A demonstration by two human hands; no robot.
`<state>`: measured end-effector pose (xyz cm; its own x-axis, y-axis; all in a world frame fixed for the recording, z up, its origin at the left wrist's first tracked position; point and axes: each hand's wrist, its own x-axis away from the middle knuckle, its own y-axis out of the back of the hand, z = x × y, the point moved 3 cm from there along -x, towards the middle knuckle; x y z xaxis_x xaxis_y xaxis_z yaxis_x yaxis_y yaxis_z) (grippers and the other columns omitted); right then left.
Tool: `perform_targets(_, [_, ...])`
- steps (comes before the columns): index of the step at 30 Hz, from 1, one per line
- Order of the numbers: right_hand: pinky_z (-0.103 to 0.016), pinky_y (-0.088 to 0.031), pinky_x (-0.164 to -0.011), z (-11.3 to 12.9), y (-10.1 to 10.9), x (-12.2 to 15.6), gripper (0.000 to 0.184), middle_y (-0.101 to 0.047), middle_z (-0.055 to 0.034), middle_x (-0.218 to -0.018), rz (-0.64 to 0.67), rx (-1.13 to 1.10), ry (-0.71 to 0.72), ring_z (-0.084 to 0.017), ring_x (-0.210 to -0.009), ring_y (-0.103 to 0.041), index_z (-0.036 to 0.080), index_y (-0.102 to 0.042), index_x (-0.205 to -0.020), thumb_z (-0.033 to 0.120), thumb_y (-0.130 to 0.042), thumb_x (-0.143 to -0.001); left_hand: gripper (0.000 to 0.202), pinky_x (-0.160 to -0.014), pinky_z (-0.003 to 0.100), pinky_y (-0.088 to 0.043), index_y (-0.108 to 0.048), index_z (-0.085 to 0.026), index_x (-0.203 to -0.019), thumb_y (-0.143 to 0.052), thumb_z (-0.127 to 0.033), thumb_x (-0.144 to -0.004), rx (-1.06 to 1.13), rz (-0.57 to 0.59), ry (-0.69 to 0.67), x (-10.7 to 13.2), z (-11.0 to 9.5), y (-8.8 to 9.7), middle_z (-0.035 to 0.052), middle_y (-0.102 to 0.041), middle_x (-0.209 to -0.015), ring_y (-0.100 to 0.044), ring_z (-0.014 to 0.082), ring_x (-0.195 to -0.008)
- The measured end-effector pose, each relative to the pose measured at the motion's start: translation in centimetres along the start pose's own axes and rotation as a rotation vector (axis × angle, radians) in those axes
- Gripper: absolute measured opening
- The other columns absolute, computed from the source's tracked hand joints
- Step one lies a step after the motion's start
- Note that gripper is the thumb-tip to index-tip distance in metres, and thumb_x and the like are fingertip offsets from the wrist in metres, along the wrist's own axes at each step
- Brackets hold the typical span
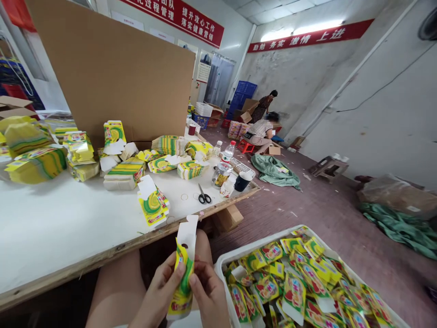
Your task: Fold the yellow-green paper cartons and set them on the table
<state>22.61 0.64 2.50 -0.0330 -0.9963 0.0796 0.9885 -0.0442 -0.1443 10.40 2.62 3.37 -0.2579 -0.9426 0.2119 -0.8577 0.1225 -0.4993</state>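
Note:
Both my hands hold one flat yellow-and-green printed carton (183,269) upright over my lap, its white flap pointing up. My left hand (157,294) grips its left side with the thumb on the front. My right hand (209,294) pinches its right edge, fingers curled. To the right stands a white bin (221,260) filled with several small yellow-green-red packets (293,287). On the white table (51,223) lie a short stack of the same cartons (153,205) near the front edge and more piles (37,159) further back.
Black scissors (204,196), a glass jar (221,174), a dark cup (243,181) and bottles sit at the table's right end. A big cardboard sheet (112,68) stands behind the piles. Two people (261,130) work far back. Green cloth (276,171) and a stool (327,166) lie on the floor.

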Motion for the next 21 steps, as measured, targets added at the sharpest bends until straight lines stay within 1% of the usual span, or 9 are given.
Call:
perform_targets(2, [-0.034,-0.054,-0.079,0.4,-0.1,0.1,0.043,-0.071,-0.0103,-0.097,-0.011,0.058,0.013,-0.025,-0.089,-0.068,0.017,-0.065,-0.103,0.054,-0.065,-0.082,0.045,-0.089,0.035,-0.052,-0.067,-0.022,-0.114,-0.075,-0.044,-0.075,0.015,0.041,-0.039,-0.1,0.3,0.1,0.0074,-0.075,-0.108,-0.066,0.0271,-0.104])
perform_targets(4, [-0.034,-0.054,-0.081,1.0,0.3,0.2,0.040,-0.069,-0.0093,-0.101,-0.073,0.158,0.081,-0.024,-0.090,-0.067,0.019,-0.061,-0.113,0.048,-0.062,-0.086,0.047,-0.091,0.036,-0.051,-0.063,-0.023,-0.118,-0.074,-0.040,-0.077,-0.012,0.092,-0.058,-0.1,0.4,0.2,0.0075,-0.073,-0.111,-0.065,0.0264,-0.104])
perform_targets(6, [-0.036,-0.053,-0.082,1.8,1.0,0.4,0.040,-0.065,-0.0097,-0.109,-0.155,0.332,0.213,-0.024,-0.095,-0.064,0.022,-0.057,-0.122,0.041,-0.061,-0.088,0.047,-0.090,0.035,-0.050,-0.060,-0.023,-0.121,-0.073,-0.039,-0.079,-0.070,0.145,-0.073,-0.1,0.3,0.2,0.0078,-0.071,-0.112,-0.064,0.0258,-0.104])
perform_targets(8, [-0.042,-0.049,-0.092,3.1,1.3,0.5,0.038,-0.054,-0.0121,-0.128,-0.189,0.554,0.364,-0.028,-0.113,-0.056,0.026,-0.058,-0.126,0.036,-0.060,-0.089,0.049,-0.092,0.033,-0.048,-0.057,-0.022,-0.124,-0.072,-0.037,-0.079,-0.166,0.165,-0.082,-0.1,0.0,0.2,0.0080,-0.069,-0.116,-0.062,0.0255,-0.107])
perform_targets(10, [-0.050,-0.039,-0.102,4.3,1.2,0.4,0.032,-0.038,-0.0111,-0.145,-0.131,0.775,0.459,-0.033,-0.129,-0.041,0.029,-0.063,-0.121,0.033,-0.058,-0.090,0.050,-0.093,0.032,-0.047,-0.055,-0.021,-0.126,-0.070,-0.035,-0.081,-0.309,0.148,-0.096,-0.1,-0.2,0.2,0.0078,-0.068,-0.115,-0.060,0.0249,-0.108])
perform_targets(12, [-0.054,-0.034,-0.105,5.2,0.9,-0.1,0.023,-0.033,-0.0091,-0.149,-0.062,0.909,0.475,-0.035,-0.133,-0.034,0.028,-0.069,-0.110,0.030,-0.056,-0.091,0.048,-0.088,0.030,-0.048,-0.053,-0.018,-0.126,-0.067,-0.034,-0.083,-0.482,0.142,-0.112,0.0,-0.3,0.1,0.0071,-0.069,-0.104,-0.061,0.0234,-0.098])
perform_targets(14, [-0.053,-0.034,-0.105,5.7,0.6,-0.6,0.019,-0.038,-0.0083,-0.146,-0.002,0.933,0.446,-0.034,-0.131,-0.035,0.026,-0.072,-0.096,0.027,-0.054,-0.092,0.048,-0.080,0.028,-0.050,-0.051,-0.017,-0.128,-0.064,-0.033,-0.085,-0.604,0.155,-0.137,0.1,-0.3,-0.1,0.0059,-0.068,-0.096,-0.060,0.0214,-0.088])
perform_targets(16, [-0.049,-0.036,-0.105,5.8,0.4,-1.1,0.020,-0.042,-0.0074,-0.143,0.038,0.882,0.426,-0.032,-0.129,-0.038,0.025,-0.072,-0.087,0.027,-0.053,-0.092,0.047,-0.080,0.027,-0.049,-0.049,-0.018,-0.131,-0.061,-0.033,-0.088,-0.649,0.176,-0.178,0.2,-0.4,-0.3,0.0056,-0.067,-0.098,-0.060,0.0201,-0.087])
perform_targets(21, [-0.045,-0.034,-0.106,5.3,0.1,-1.3,0.017,-0.043,-0.0067,-0.141,0.095,0.781,0.401,-0.029,-0.129,-0.039,0.023,-0.070,-0.081,0.027,-0.056,-0.091,0.044,-0.093,0.028,-0.046,-0.047,-0.022,-0.136,-0.052,-0.033,-0.094,-0.634,0.229,-0.241,0.7,-0.7,-0.4,0.0082,-0.066,-0.113,-0.059,0.0200,-0.097])
